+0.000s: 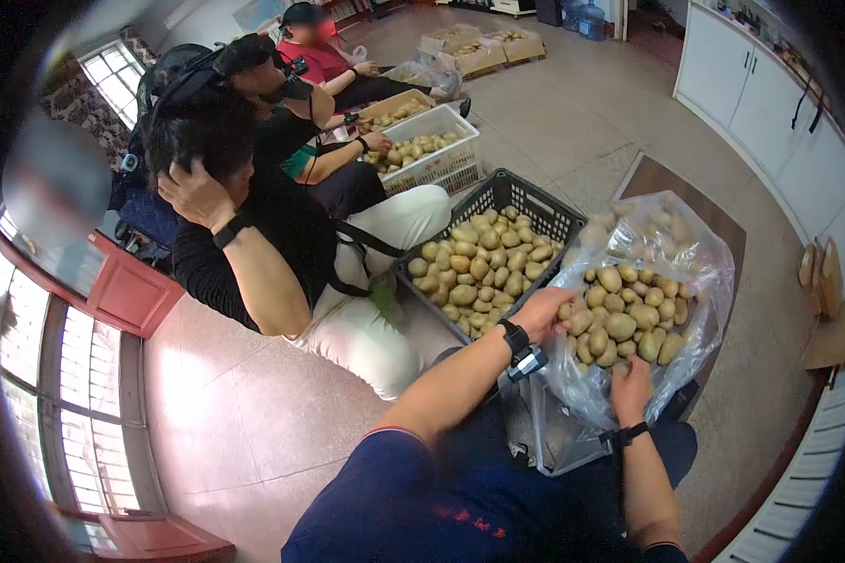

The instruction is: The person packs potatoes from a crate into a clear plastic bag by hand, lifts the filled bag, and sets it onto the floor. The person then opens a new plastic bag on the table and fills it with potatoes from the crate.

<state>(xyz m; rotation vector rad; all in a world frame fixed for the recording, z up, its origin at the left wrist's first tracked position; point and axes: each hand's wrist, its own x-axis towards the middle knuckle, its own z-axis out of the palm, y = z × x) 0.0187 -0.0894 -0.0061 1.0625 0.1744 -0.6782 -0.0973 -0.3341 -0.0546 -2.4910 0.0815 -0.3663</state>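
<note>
A clear plastic bag (714, 310) lies open in front of me, heaped with brownish-green oval kiwifruit (620, 327). My left hand (540, 314) is at the heap's left edge, its fingers closed around a kiwifruit (565, 310). On the near side of the heap, my right hand (633, 387) has its fingers curled on another kiwifruit (621, 368), partly hidden by the hand. Left of the bag stands a black plastic crate (573, 223) filled with the same fruit. A clear-walled container (573, 460) shows under the bag near my lap.
A person in black (253, 235) sits to my left, a hand on the head. Beyond, other people sit by a white crate (465, 141) and a cardboard box (422, 96) of fruit. More boxes (483, 61) stand at the back. White cabinets (751, 84) line the right wall.
</note>
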